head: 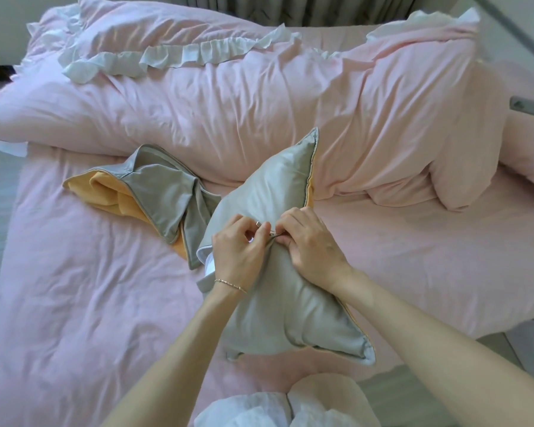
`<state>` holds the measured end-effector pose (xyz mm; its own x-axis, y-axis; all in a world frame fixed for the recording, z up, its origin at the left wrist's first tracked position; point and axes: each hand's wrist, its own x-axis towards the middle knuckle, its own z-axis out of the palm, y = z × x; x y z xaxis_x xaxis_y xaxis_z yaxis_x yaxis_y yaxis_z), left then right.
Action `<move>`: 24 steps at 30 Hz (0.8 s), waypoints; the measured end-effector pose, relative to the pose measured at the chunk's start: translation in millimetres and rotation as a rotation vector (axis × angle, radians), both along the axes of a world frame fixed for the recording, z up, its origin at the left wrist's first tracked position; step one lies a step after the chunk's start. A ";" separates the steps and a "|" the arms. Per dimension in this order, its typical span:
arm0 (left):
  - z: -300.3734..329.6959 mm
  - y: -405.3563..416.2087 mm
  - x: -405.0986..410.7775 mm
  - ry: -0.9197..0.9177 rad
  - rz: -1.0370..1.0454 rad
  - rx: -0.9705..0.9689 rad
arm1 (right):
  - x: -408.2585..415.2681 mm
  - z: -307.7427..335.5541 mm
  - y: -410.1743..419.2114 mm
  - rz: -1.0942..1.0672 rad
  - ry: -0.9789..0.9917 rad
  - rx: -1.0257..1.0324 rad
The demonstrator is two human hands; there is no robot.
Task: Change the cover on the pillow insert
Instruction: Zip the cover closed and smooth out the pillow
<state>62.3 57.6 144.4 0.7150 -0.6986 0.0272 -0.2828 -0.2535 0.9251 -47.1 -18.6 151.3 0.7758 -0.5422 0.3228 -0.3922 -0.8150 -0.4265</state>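
Head cam, looking down at bed [74,303] w/ pink sheet.

- Grey pillow [275,303] in grey cover lies on bed near front edge, set diagonally: one corner points up toward the duvet, another down-right. Thin orange piping/backing shows along its R edge.
- White insert fabric [208,258] peeks out at pillow's L side, just beside left wrist; cover opening not fully shut there.
- Left hand [238,245] on pillow's top edge, grip closed: fingertips pinch the cover seam at mid-pillow. Thin chain bracelet [230,285] on that wrist; ring on one finger.
- Right hand [312,238] touching left hand at same spot, grip closed on the seam fabric, thumb + fingers pinched together. Small metal bit btwn the two hands, prob. zipper pull; too small to be sure.
- Spare cover [148,192], grey outside / orange inside, lies crumpled + empty on bed, L of pillow, its lower end touching or tucked by pillow's L edge.
- Pink duvet [228,103] bunched across far half of bed. Pink pillow w/ white ruffle [173,57] on top at back L.
- Grey curtain [321,7] behind the bed.
- White garment [275,408] of the person at bottom of frame.
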 end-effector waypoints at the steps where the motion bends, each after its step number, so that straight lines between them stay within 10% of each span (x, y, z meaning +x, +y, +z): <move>1: 0.5 -0.5 0.1 0.010 0.022 0.019 | -0.4 1.9 -0.5 -0.004 -0.005 -0.029; 14: -8.3 1.9 -2.5 0.171 0.120 -0.041 | -1.6 5.9 4.1 -0.036 0.049 -0.075; 19: -0.9 4.1 3.8 -0.029 -0.052 -0.128 | 1.6 18.7 -8.5 0.088 0.253 0.114; 24: -0.9 0.1 -3.8 0.051 0.012 -0.070 | -0.8 11.9 -11.3 0.083 0.055 0.020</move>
